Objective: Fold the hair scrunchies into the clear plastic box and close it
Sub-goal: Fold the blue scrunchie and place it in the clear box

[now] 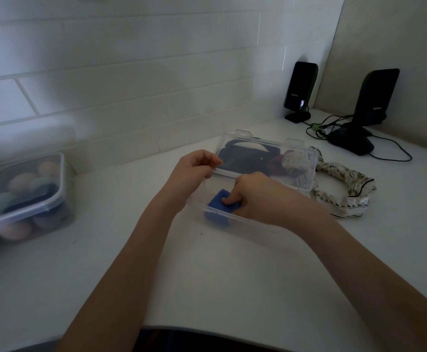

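Note:
A clear plastic box (248, 226) lies open on the white counter, its hinged lid (265, 158) tipped back. Inside the box sits a folded blue scrunchie (217, 210); my right hand (255, 196) presses it down with the fingers. My left hand (194, 171) pinches the lid's near left corner. Seen through the lid are a dark scrunchie (242, 158), a red one (277, 165) and a pale patterned one (296, 158). A cream striped scrunchie (344, 191) lies on the counter right of the box.
A lidded clear container (24, 196) of rounded pastel items stands at the left. Two black speakers (300, 90) (370, 105) with cables stand at the back right by the tiled wall. The counter's front edge runs below my forearms.

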Motion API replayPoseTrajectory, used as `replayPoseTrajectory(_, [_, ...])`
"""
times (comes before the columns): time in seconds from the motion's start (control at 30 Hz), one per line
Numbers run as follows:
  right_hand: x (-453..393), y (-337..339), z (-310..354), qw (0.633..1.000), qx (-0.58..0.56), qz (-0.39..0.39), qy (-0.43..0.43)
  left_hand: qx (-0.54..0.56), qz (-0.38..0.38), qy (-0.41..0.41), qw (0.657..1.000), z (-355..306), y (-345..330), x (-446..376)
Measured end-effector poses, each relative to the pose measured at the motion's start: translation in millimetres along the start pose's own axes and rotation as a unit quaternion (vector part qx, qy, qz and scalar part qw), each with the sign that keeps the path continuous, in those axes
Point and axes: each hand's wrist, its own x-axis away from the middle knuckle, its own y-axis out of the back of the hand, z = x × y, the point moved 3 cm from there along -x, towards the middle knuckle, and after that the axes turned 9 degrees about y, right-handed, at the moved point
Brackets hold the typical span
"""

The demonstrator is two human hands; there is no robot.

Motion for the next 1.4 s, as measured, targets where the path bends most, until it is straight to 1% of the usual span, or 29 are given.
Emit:
replayPoseTrajectory(0.13, [-5, -5, 3, 0.998, -0.057, 0.003, 0.003, 0.005, -0.003, 0.000, 1.000, 0, 0, 0])
replayPoseTrajectory(0.2, [-7, -6, 4, 0.996, -0.088, -0.011, 0.005, 0.004, -0.005, 0.000, 1.000, -1, -1, 1])
replayPoseTrajectory(0.4, [-15, -7, 3, 0.992, -0.101, -0.080, -0.009, 0.013, -0.008, 0.007, 1.000, -2, -1, 3])
replayPoseTrajectory(0.57, [-22, -9, 0, 0.991, -0.086, -0.098, 0.009, 0.009, -0.022, 0.002, 1.000, -3, -1, 3])
replayPoseTrajectory(0.7, [-30, -11, -1, 0.993, -0.078, -0.086, 0.019, -0.014, -0.031, -0.005, 0.999, -3, -2, 2])
replayPoseTrajectory(0.93, [-28, -8, 3, 0.995, -0.087, -0.053, 0.009, -0.014, -0.030, -0.014, 0.999, -2, 0, 4])
replayPoseTrajectory(1.07, [-11, 0, 3, 0.987, -0.157, -0.016, 0.005, -0.034, -0.034, -0.030, 0.998, -2, 5, 14])
replayPoseTrajectory(1.1, [-5, 6, 0, 0.981, -0.190, -0.024, -0.004, -0.049, -0.040, -0.036, 0.997, -2, 7, 17])
replayPoseTrajectory(1.13, [2, 14, -4, 0.972, -0.226, -0.058, -0.012, -0.063, -0.051, -0.044, 0.996, -2, 9, 20])
replayPoseTrajectory(1.17, [10, 23, -10, 0.958, -0.260, -0.118, -0.023, -0.073, -0.065, -0.050, 0.994, -2, 12, 22])
replayPoseTrajectory(1.2, [19, 33, -18, 0.936, -0.289, -0.200, -0.035, -0.079, -0.081, -0.054, 0.992, -1, 16, 24])
replayPoseTrajectory(1.27, [40, 52, -40, 0.866, -0.315, -0.380, -0.076, -0.070, -0.112, -0.045, 0.990, 3, 23, 27])
replayPoseTrajectory(1.3, [51, 58, -54, 0.829, -0.303, -0.456, -0.109, -0.053, -0.128, -0.034, 0.990, 7, 27, 28])
replayPoseTrajectory(1.33, [60, 61, -67, 0.800, -0.278, -0.512, -0.147, -0.027, -0.144, -0.022, 0.989, 9, 31, 28])
replayPoseTrajectory(1.37, [66, 60, -81, 0.782, -0.250, -0.539, -0.187, 0.000, -0.159, -0.011, 0.987, 12, 35, 29])
replayPoseTrajectory(1.4, [68, 55, -92, 0.778, -0.234, -0.541, -0.218, 0.021, -0.175, -0.002, 0.984, 13, 39, 29])
